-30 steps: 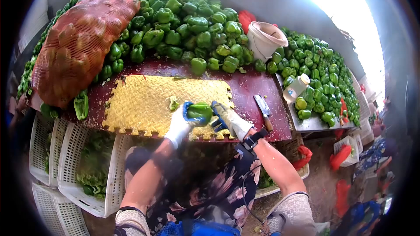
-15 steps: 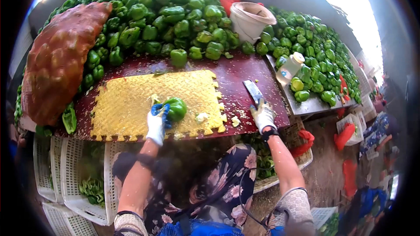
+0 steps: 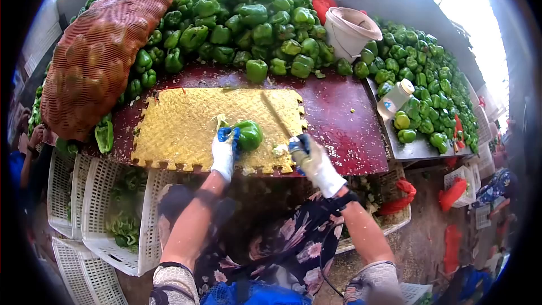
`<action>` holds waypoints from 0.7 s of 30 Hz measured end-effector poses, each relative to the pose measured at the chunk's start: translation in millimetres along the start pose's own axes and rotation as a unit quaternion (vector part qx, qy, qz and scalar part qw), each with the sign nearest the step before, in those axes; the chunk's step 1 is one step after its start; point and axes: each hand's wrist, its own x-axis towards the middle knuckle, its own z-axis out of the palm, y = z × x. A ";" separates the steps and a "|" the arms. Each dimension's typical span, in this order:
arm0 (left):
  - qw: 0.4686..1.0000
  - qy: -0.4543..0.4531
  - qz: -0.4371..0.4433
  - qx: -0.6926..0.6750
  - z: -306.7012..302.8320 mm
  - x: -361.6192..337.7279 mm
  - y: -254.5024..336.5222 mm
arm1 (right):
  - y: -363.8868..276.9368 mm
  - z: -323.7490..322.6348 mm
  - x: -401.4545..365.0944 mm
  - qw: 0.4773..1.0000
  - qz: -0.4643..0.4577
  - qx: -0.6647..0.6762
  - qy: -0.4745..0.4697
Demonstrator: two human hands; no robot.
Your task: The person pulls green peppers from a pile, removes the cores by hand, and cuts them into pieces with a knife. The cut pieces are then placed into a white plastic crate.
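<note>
On the yellow mat (image 3: pixel 186 124) lies a green pepper (image 3: pixel 248 135), with my gloved left hand (image 3: pixel 224 149) closed on its left side. A pale pepper core (image 3: pixel 221 121) sits just beyond my left fingertips. My gloved right hand (image 3: pixel 316 164) is wrapped round the handle of a knife (image 3: pixel 275 114) near the mat's right edge, its blade pointing up and left over the mat. Pale scraps (image 3: pixel 280 149) lie between the pepper and my right hand.
Green peppers (image 3: pixel 254 17) are heaped behind the mat, with a white bucket (image 3: pixel 351 31) among them. A red mesh sack (image 3: pixel 99 62) stands at left, a bottle (image 3: pixel 397 96) at right. White crates (image 3: pixel 110 214) sit below the table. Part of another person's arm (image 3: pixel 28 155) shows at far left.
My right hand has picked up the knife from the table and brought it left over the mat. My left hand stays on the pepper. The whole view has shifted slightly.
</note>
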 end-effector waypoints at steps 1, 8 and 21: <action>1.000 -0.004 -0.023 -0.014 2.2 -5.1 7.9 | -8.3 10.3 -1.6 1.000 -0.014 -0.013 -0.017; 0.999 0.000 -0.027 -0.019 4.2 -10.4 12.7 | -6.7 35.7 9.6 0.997 -0.002 -0.046 -0.064; 0.999 -0.046 0.023 -0.003 2.4 -13.1 8.3 | 57.2 96.1 64.8 0.964 -0.111 -0.225 -0.082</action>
